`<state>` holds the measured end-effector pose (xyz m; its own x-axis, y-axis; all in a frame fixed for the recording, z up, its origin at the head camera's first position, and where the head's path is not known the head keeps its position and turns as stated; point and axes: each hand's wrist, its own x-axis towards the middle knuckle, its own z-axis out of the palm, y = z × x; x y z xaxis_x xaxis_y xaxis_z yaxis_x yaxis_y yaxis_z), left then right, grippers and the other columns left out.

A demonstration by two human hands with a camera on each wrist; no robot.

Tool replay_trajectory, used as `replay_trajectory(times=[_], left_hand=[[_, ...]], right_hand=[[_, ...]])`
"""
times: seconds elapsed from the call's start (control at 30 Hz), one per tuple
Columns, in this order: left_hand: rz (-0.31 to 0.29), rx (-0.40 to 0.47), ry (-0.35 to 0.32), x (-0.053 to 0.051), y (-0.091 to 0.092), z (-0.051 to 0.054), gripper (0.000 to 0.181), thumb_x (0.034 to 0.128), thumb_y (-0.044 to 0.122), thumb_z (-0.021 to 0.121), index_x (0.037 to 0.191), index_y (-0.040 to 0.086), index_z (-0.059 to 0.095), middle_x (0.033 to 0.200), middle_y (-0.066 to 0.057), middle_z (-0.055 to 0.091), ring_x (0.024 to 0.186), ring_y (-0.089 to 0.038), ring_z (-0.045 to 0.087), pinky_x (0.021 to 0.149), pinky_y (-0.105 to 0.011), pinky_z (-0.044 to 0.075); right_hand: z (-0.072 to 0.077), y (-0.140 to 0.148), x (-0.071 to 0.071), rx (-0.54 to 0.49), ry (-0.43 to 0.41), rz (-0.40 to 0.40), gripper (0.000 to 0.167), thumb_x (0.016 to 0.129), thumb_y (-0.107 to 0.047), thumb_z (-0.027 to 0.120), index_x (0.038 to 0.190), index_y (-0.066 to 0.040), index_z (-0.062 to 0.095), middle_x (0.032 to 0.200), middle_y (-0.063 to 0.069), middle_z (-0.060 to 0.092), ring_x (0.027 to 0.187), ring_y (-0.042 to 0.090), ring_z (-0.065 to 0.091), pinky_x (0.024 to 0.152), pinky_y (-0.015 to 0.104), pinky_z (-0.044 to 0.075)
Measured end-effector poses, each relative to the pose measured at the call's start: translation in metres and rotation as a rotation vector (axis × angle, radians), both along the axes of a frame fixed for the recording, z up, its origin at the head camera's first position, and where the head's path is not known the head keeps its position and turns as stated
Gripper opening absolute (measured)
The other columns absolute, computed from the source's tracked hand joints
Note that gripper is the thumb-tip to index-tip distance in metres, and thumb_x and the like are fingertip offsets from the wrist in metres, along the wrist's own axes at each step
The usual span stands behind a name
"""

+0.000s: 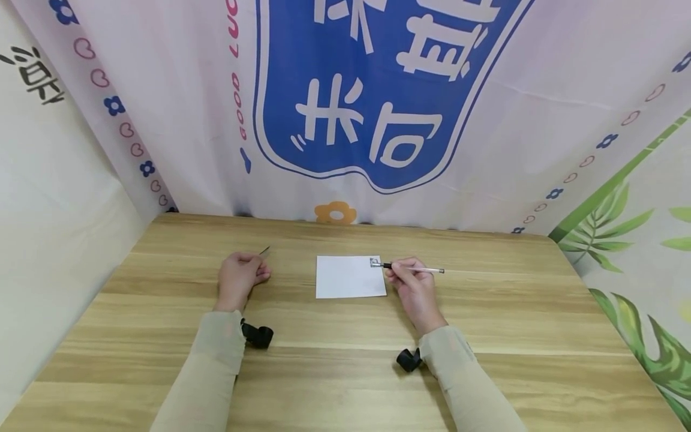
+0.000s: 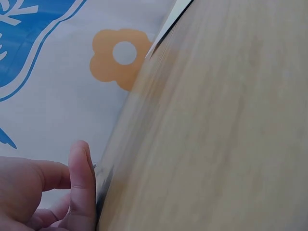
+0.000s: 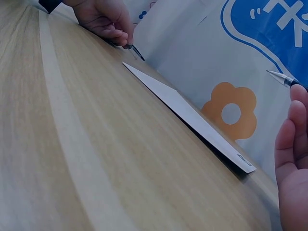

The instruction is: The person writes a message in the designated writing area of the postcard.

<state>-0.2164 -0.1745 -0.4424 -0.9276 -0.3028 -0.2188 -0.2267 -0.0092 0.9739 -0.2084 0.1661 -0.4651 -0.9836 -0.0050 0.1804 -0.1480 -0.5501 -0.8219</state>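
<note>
A white card (image 1: 345,277) lies flat on the table, with a small dark stamp-like print (image 1: 374,262) in its upper right corner. My right hand (image 1: 415,291) pinches a clear-barrelled pen (image 1: 423,270) with a black grip. In the head view its tip overlaps the print; in the right wrist view the bare tip (image 3: 276,73) is raised above the card, apart from it. Left of the card, my left hand (image 1: 240,279) pinches a slim dark pointed thing (image 3: 138,52), too small to identify. Fingers of that hand (image 2: 82,187) partly hide it in the left wrist view.
The wooden table (image 1: 324,384) runs back to a hanging cloth (image 1: 205,120) with a blue printed panel and an orange flower. Black wrist mounts (image 1: 258,336) sit at both sleeves. A leaf-patterned wall covering (image 1: 621,204) borders the right side.
</note>
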Motion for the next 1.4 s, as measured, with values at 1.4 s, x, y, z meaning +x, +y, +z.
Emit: replay_trajectory(times=[1.4], left_hand=[[-0.216,-0.418,0.135,0.005,0.033,0.006,0.031,0.1033,0.014,0.053,0.128,-0.002,0.060,0.115,-0.020,0.066,0.098,-0.031,0.068,0.083,-0.036,0.055]], right_hand=[[0.004,-0.002,0.000,0.078,-0.079,-0.014,0.019,0.097,0.007,0.058,0.086,-0.006,0.066,0.090,0.006,0.067,0.076,0.014,0.066,0.072,0.023,0.055]])
